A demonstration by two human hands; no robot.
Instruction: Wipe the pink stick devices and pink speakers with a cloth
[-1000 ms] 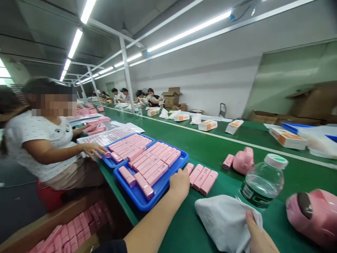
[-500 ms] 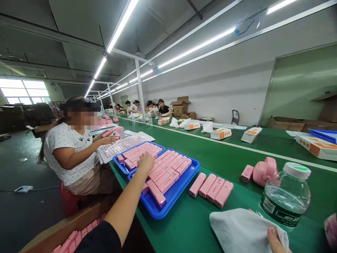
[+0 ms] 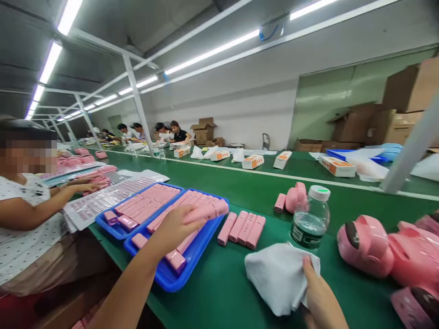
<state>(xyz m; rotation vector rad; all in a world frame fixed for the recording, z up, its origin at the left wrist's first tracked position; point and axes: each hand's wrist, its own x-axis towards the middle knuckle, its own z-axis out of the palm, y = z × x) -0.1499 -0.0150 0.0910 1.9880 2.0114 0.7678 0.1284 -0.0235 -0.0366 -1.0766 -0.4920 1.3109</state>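
My left hand (image 3: 176, 228) is closed around a long pink block-shaped piece (image 3: 207, 211), held above the nearer blue tray (image 3: 171, 285). A seam near its right end leaves unclear whether it is one piece or two end to end. More pink blocks with small printed marks lie in rows in that tray, partly hidden by my hand and arm. At the lower right, my right hand (image 3: 320, 288) grips a white cloth (image 3: 279, 276), with the thumb on top and the other fingers mostly hidden. Several pink blocks (image 3: 252, 230) stand side by side on the green table between tray and cloth.
A water bottle (image 3: 311, 219) stands behind the cloth, near a rounded pink object (image 3: 296, 197). Larger pink shells (image 3: 365, 246) crowd the right side. A second blue tray (image 3: 120, 235) of blocks lies left. A co-worker (image 3: 30, 219) sits at the left; white-orange boxes (image 3: 253, 161) line the back.
My left hand has come up from the tray rows and moved right with a pink block in it. The view has turned right, and more of the right hand and cloth shows.
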